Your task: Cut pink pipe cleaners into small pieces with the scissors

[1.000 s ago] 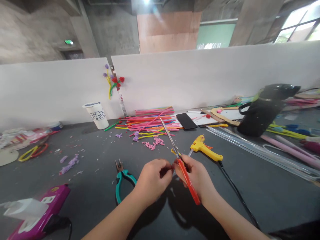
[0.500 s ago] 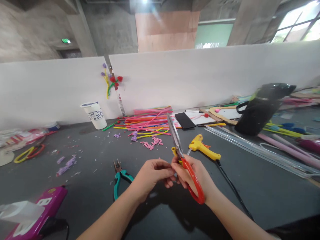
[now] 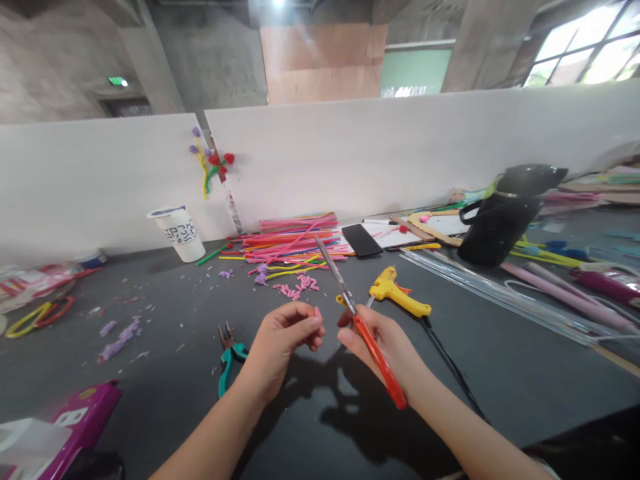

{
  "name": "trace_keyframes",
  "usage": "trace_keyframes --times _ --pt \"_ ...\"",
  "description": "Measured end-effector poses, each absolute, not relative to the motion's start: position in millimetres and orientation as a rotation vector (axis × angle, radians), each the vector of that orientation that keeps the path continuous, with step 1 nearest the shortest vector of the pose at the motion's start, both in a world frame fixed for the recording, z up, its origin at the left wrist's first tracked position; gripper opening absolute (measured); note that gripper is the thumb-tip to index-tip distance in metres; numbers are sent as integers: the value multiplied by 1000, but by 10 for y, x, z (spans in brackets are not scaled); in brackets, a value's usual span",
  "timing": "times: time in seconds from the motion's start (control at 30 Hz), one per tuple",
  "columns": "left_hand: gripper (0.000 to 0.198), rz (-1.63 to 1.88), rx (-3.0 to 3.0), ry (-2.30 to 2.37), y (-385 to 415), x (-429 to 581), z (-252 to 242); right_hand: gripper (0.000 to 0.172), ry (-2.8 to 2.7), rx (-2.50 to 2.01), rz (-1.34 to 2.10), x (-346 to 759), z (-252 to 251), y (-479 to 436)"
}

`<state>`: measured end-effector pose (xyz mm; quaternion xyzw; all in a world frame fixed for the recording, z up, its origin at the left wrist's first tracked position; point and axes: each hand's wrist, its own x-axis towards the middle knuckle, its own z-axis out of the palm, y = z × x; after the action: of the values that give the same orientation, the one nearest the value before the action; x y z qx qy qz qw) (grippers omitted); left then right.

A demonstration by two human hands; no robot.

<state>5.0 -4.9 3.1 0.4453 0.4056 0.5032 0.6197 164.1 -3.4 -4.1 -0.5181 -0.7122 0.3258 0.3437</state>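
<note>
My left hand [image 3: 283, 343] is closed in a pinch on a small pink piece [image 3: 317, 311], whose end shows at the fingertips. A short distance to the right, my right hand [image 3: 390, 337] grips a pair of scissors [image 3: 376, 357] with red handles, their blades together and pointing up and away to the left. A small yellow tube-like end [image 3: 341, 300] shows by the right fingers; what it belongs to is hidden. Beyond the hands lies a scatter of short pink pieces [image 3: 300, 286]. Teal-handled pliers [image 3: 227, 357] rest left of my left hand.
A yellow glue gun [image 3: 400, 293] with a black cord lies right of the scissors. Behind are a bundle of coloured pipe cleaners [image 3: 290, 247], a phone [image 3: 361, 241], a white cup [image 3: 180, 233] and a black jug [image 3: 505, 220]. A purple power strip [image 3: 93, 417] sits front left.
My hands, close together before, have moved apart, the left hand going left. The pink piece now shows in its pinch. The scissors have turned slightly, and the view has shifted a little.
</note>
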Motion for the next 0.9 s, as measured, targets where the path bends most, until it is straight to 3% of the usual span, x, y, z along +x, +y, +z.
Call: trace_keyframes --times 0.3,0.9 --pt "3 1463 944 816 -35 -26 102 33 -2254 -1495 280 1694 -119 -145" --pt "1 1485 937 774 -33 -42 103 25 -2286 -1456 122 1703 -193 -148"
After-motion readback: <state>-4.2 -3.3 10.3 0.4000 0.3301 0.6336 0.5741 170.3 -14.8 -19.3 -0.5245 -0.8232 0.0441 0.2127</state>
